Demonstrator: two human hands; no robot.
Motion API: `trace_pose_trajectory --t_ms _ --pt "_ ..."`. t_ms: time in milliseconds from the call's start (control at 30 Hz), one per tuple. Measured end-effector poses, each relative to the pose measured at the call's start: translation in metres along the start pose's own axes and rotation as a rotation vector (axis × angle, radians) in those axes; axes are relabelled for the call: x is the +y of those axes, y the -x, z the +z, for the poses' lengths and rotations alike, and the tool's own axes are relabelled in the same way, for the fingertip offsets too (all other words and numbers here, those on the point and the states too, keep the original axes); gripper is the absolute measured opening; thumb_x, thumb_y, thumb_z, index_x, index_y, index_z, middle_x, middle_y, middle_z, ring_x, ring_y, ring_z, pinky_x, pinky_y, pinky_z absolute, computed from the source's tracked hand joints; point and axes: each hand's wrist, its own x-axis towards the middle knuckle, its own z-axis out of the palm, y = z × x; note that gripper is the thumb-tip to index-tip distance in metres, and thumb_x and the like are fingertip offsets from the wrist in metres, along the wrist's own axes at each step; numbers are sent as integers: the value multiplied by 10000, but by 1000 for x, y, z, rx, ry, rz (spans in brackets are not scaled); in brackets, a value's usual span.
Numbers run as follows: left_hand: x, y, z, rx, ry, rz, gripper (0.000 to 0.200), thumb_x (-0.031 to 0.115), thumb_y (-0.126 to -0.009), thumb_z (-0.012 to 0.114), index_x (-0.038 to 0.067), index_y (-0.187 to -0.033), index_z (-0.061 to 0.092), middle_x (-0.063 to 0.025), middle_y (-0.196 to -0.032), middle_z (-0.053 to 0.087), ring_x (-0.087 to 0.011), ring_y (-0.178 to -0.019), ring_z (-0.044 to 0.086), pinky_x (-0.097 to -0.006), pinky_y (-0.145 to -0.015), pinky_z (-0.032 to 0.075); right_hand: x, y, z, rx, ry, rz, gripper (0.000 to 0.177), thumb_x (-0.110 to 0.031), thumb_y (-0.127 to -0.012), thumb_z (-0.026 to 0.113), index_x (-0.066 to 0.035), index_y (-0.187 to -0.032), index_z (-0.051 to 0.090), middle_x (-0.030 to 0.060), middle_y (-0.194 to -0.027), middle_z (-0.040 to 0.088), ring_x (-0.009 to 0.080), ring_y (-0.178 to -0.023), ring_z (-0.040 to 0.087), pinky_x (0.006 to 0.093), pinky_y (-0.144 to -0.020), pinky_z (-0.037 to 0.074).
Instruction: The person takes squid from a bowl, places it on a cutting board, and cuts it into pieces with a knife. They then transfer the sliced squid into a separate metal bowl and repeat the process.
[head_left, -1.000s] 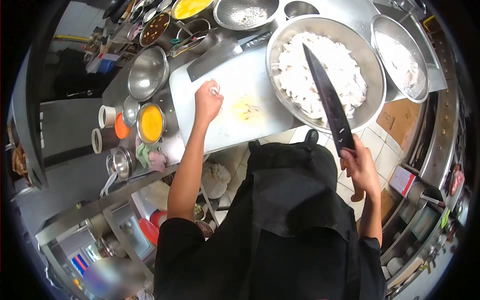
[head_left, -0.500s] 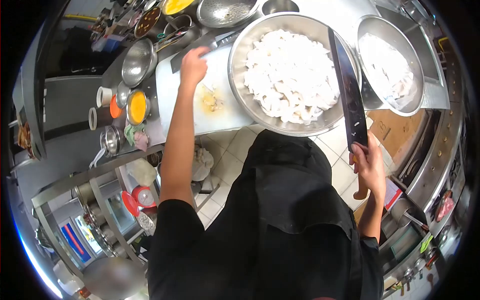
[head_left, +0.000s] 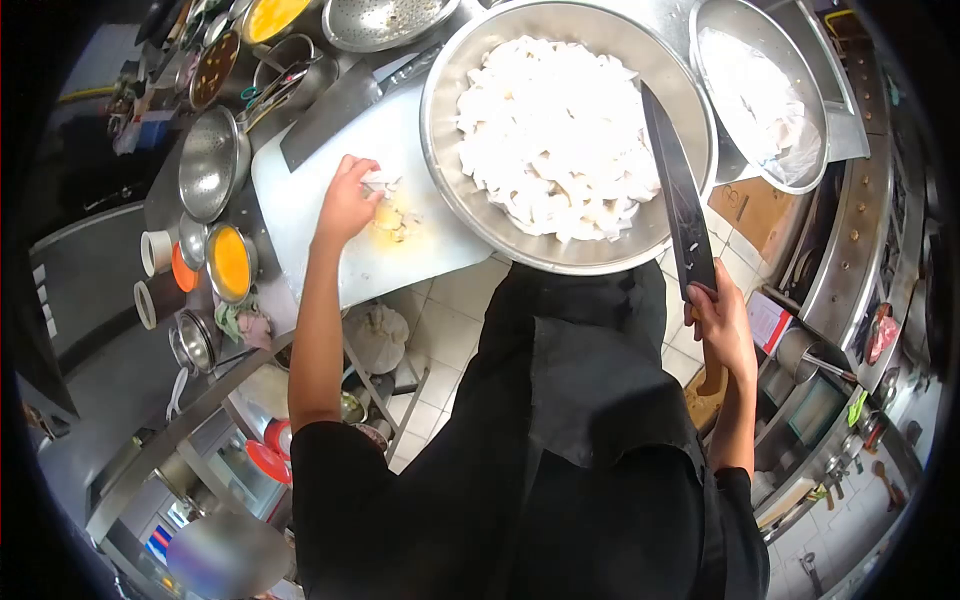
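One long knife (head_left: 680, 190) points forward and slightly left, clasped in our right grip (head_left: 719, 318). Our left grip (head_left: 347, 203) is half-curled; its hold we cannot tell.

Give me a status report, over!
Right grip closed around long knife. Left grip over cutting board, beside small scraps. Cleaver lying along board's far edge.

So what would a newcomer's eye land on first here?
Probably the big steel bowl heaped with white pieces, at the top centre. Next, the long dark knife in the right hand, its blade seen across the bowl's right side. The left hand, at the pale cutting board, might come third.
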Motion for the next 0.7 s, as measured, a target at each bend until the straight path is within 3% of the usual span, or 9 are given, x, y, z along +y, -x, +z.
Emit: trace_pose_trajectory --t_ms 133,267,367,500,567,633,700 --pt "7 -2 12 23 -261 -47 240 -22 -711 572 30 -943 598 -167 -946 504 -365 -844 563 -438 -768 477 -3 -7 3 -11 5 45 390 -42 -924 502 54 -1281 379 49 -616 522 88 -470 452 249 -426 383" --pt "-21 -7 23 105 -289 52 223 -19 -680 571 24 -893 624 -180 -874 515 -363 -809 556 -447 -732 464 -9 -13 -10 -10 90 41 419 -43 -920 515 48 -1304 374 52 -619 526 90 -473 454 249 -432 387" --pt "-16 -9 23 80 -277 -61 198 -29 -659 563 8 -839 637 -184 -797 515 -362 -780 546 -431 -692 455 23 -11 -20 105 50 -21 427 -55 -920 531 15 -1318 392 43 -633 536 89 -490 469 246 -433 389" --pt "-30 6 20 210 -126 -4 201 -23 -667 567 -8 -852 641 -197 -802 561 -379 -788 561 -419 -735 457 20 -17 -43 38 -48 20 418 -53 -920 522 8 -1314 394 24 -633 514 80 -508 489 229 -417 388" --pt "-6 17 19 229 -55 -103 195 -21 -674 569 -7 -855 641 -197 -812 567 -377 -803 568 -416 -747 463 18 -21 -58 -30 11 -17 317 -104 -908 483 -10 -1210 493 69 -668 554 122 -556 512 275 -443 398" --pt "9 18 21 230 40 -167 189 -19 -682 571 -6 -857 642 -197 -823 572 -375 -818 575 -412 -759 468 27 -25 -72 -65 25 -56 317 -94 -907 492 -3 -1210 488 78 -674 564 121 -549 511 276 -448 399" --pt "1 19 28 153 -350 -161 165 35 -701 612 -7 -859 637 -200 -862 585 -353 -848 592 -400 -752 488 26 -31 -88 -124 26 -62 321 -71 -903 522 21 -1206 473 98 -658 572 141 -560 528 300 -496 420"
